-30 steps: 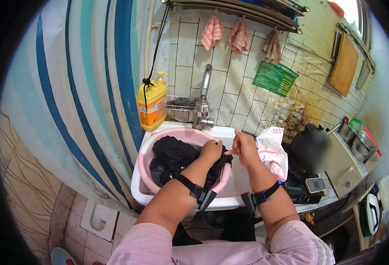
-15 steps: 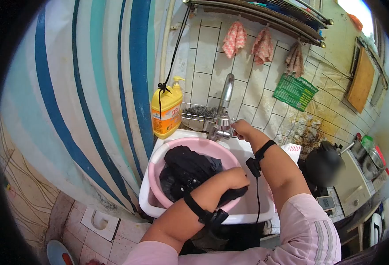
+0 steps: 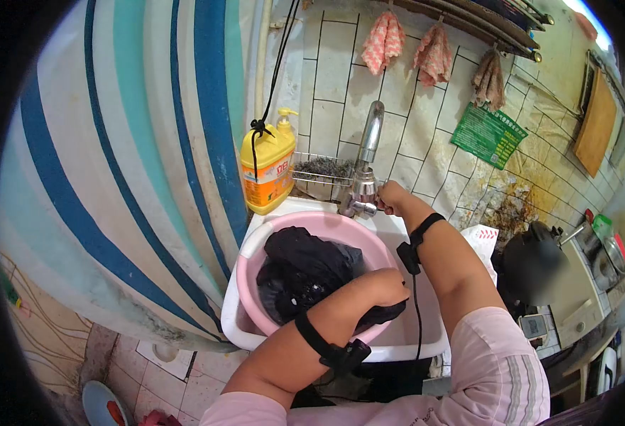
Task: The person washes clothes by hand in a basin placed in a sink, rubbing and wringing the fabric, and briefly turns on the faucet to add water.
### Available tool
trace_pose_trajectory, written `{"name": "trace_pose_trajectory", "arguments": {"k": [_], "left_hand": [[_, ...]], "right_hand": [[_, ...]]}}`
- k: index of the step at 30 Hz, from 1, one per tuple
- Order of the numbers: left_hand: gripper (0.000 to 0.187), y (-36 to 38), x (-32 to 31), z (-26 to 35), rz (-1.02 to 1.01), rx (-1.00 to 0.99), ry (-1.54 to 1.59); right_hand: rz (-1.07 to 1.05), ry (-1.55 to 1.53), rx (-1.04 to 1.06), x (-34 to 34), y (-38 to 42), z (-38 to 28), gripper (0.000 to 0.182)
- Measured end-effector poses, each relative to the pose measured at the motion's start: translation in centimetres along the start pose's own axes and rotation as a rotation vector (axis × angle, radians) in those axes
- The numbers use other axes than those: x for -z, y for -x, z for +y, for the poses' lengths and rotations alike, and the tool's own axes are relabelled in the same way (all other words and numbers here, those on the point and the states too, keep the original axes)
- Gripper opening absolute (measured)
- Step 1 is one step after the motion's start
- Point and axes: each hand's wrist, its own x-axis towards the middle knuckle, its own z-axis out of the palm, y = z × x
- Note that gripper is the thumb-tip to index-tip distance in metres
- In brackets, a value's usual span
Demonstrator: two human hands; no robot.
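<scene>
A pink basin point(image 3: 252, 292) stands in the white sink point(image 3: 436, 348), with wet black cloth point(image 3: 302, 259) heaped inside it in dark water. My left hand point(image 3: 385, 287) is closed at the basin's right rim, and a dark end of the cloth shows under its fingers. At the back of the sink rises a chrome faucet point(image 3: 364, 188). My right hand point(image 3: 392, 199) is curled round the faucet's side handle, which it mostly hides. Whether water runs from the spout point(image 3: 373, 121) I cannot make out.
A yellow pump bottle point(image 3: 267, 167) stands at the sink's back left, beside a wire rack point(image 3: 321, 167). A striped curtain point(image 3: 135, 163) hangs at left. Cloths point(image 3: 433, 55) hang on the tiled wall. A dark pot point(image 3: 536, 263) is on the right.
The camera view has shifted and tilted slightly. My left hand stays on the black cloth at the basin's rim, and my right hand stays at the faucet handle.
</scene>
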Motion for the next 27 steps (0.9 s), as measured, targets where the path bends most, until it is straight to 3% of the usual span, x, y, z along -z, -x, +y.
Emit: {"name": "trace_pose_trajectory", "arguments": {"k": [15, 17, 19, 21, 22, 24, 27], "left_hand": [[0.044, -0.3, 0.0, -0.5, 0.002, 0.008, 0.03], [0.043, -0.5, -0.2, -0.6, 0.003, -0.016, -0.007], [0.043, 0.2, 0.2, 0.1, -0.008, 0.001, -0.004], [0.043, 0.1, 0.3, 0.4, -0.013, 0.01, 0.001], [0.043, -0.1, 0.3, 0.3, -0.024, 0.031, 0.0], [0.043, -0.2, 0.0, 0.3, -0.039, 0.049, 0.008], [0.045, 0.1, 0.3, 0.2, -0.026, 0.02, -0.004]], "right_hand": [[0.02, -0.032, -0.006, -0.1, 1.5, 0.0, 0.028], [0.214, 0.014, 0.056, 0.1, 2.8, 0.0, 0.028], [0.211, -0.108, 0.096, -0.6, 6.6, -0.7, 0.029], [-0.298, -0.445, -0.028, -0.8, 9.7, -1.4, 0.03], [-0.292, -0.439, -0.032, -1.2, 11.0, -1.7, 0.03], [-0.589, -0.522, 0.037, -2.1, 12.9, -2.1, 0.032], [-0.605, -0.64, -0.005, -2.4, 14.0, -2.8, 0.033]]}}
